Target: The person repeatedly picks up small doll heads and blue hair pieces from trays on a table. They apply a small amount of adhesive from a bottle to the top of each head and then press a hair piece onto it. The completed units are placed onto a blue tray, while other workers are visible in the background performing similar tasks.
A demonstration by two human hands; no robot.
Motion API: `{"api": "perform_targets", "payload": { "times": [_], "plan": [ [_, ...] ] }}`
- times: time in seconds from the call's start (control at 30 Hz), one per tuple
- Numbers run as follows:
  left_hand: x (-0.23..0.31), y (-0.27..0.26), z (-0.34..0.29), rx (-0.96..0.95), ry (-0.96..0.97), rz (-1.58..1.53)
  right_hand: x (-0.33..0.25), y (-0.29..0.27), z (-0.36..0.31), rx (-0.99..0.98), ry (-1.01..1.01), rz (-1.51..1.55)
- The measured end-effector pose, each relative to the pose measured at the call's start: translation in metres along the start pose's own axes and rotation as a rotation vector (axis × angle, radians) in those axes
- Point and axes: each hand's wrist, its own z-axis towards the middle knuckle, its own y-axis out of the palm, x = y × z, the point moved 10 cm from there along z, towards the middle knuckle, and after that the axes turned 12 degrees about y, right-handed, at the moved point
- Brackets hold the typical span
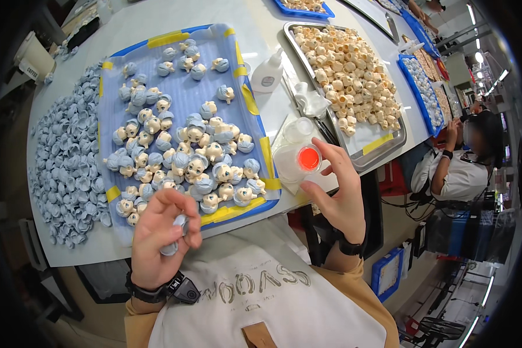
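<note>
Left to right, everything placed by the blue-lined tray (182,95): loose pile of pale blue curved shells (69,162) on its left side, thin-looking, likely light and fairly stiff, edges probably chip if squeezed

Left hand (165,238) at the tray's near edge, thumb and fingers closed on a pale blue piece (169,249), mostly covered by the fingers; can't tell if it's one or two. Should weigh next to nothing, may be slick; best hold is a light pinch by the rim, not across the hollow

Inside the tray, small doll heads (196,165) with blue hair parts, bunched toward the near side; probably light and firm, faces likely easy to smudge, so take them by the hair

Right of the tray, white squeeze bottle (268,75) near its edge; closer to the wearer, small round container with red-orange top (308,158), right hand (339,197) beside it, thumb and forefinger spread wide around it, contact can't be told. Container likely light and tippy, grip by the sides
</note>
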Motion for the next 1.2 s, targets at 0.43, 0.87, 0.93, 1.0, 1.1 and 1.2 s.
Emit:
{"api": "perform_targets", "payload": {
  "times": [0.43,0.87,0.93,1.0,1.1,1.2],
  "plan": [
    [0.008,-0.005,-0.006,-0.157,0.078,0.136,0.004,-0.001,0.004,0.116,0.023,0.028],
    [0.008,-0.008,-0.01,-0.168,0.071,0.142,0.077,-0.105,0.028,0.341,0.239,-0.125],
    [0.004,-0.006,-0.009,-0.187,0.07,0.07,0.077,-0.095,0.041,0.198,0.234,-0.286],
    [0.006,-0.004,-0.006,-0.146,0.077,0.109,0.067,-0.071,0.045,0.073,0.166,-0.348],
    [0.005,-0.002,-0.006,-0.088,0.072,0.165,0.074,-0.06,0.055,0.019,0.147,-0.416],
    [0.004,0.003,-0.007,-0.159,0.03,0.138,0.077,-0.056,0.054,0.019,0.134,-0.433]
  ]
}}
